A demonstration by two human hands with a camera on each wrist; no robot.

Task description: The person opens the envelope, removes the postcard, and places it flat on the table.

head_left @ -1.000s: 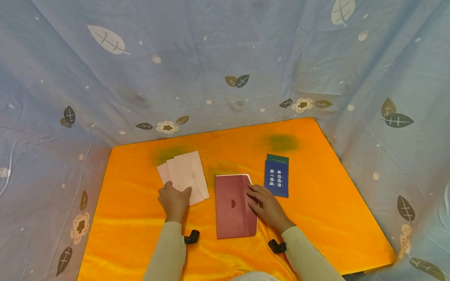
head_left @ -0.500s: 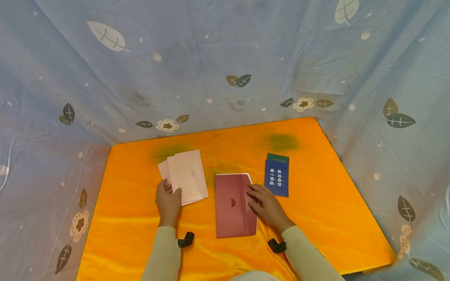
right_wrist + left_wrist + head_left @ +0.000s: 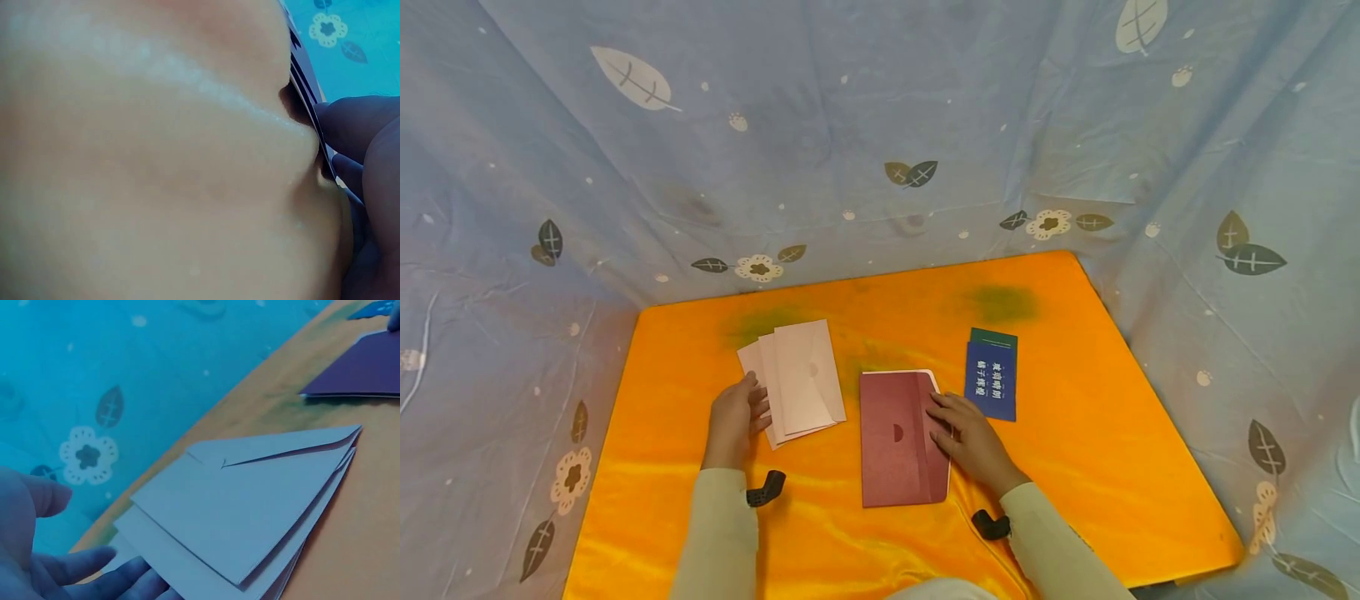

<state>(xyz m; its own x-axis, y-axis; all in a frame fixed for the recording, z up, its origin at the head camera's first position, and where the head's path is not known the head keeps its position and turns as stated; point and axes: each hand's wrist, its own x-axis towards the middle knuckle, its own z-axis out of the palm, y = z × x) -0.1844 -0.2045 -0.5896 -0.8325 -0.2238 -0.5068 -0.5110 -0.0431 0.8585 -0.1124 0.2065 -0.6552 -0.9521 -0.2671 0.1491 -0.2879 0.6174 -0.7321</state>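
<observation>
Several pale pink envelopes [image 3: 808, 358] lie fanned and overlapping on the left of the orange cloth. My left hand [image 3: 733, 421] is at their left edge; in the left wrist view its thumb stands apart and its fingers [image 3: 81, 565] reach to the edge of the lower envelopes. A maroon envelope [image 3: 887, 467] with a half-round notch lies in the middle, a white edge showing beneath it. On its right flap side rests my right hand [image 3: 973, 442], fingers lying across the edge. The right wrist view shows these fingers [image 3: 356, 128] at the edge of the stack.
To the right lies a blue card [image 3: 991, 400] with white characters, partly covering a green card [image 3: 1006, 338]. Orange cloth [image 3: 1090, 475] covers the table. Patterned blue curtains [image 3: 850, 108] hang along the back and both sides.
My left hand has moved off the top of the pink envelopes, leftward to their edge, and its thumb has come away. The envelopes have shifted slightly. My right hand stays on the maroon envelope.
</observation>
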